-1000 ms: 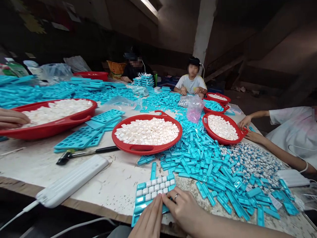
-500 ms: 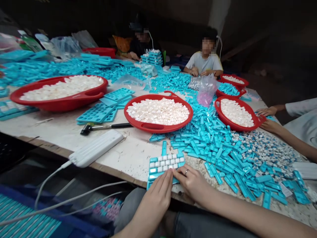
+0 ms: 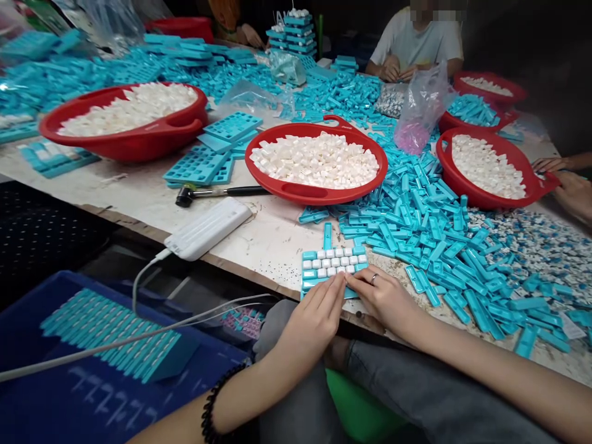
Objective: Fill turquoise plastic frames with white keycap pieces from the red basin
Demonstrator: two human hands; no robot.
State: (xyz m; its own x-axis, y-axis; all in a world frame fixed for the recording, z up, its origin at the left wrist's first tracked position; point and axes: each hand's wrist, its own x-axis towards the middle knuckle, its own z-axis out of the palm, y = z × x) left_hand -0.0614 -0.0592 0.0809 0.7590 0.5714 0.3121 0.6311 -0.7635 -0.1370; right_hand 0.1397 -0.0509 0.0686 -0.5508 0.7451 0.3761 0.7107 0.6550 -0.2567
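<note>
A small blue tray (image 3: 307, 282) bearing rows of white and blue keycap-like pieces lies at the table's front edge. My left hand (image 3: 314, 311) rests over its lower part, fingers pressed together. From the right, my right hand (image 3: 382, 296), with a ring, reaches the tray's lower right, thumb and fingertips drawn together. Both hands' fingertips meet near the white pieces; anything between them is too small to make out. Just beyond the tray stands a single blue strip (image 3: 327, 235). A red basket (image 3: 319, 196) of white pieces sits farther back.
Blue strips (image 3: 416, 228) are heaped right of the tray. A white power strip (image 3: 208, 229) and a hammer (image 3: 185, 196) lie left. More red baskets (image 3: 139, 145) hold pieces. Below left, a blue crate (image 3: 55, 394) holds stacked trays. Other people sit across and at the right.
The view has tilted down and shifted left, so the table appears higher and more of the crate shows. My hands stay together at the tray.
</note>
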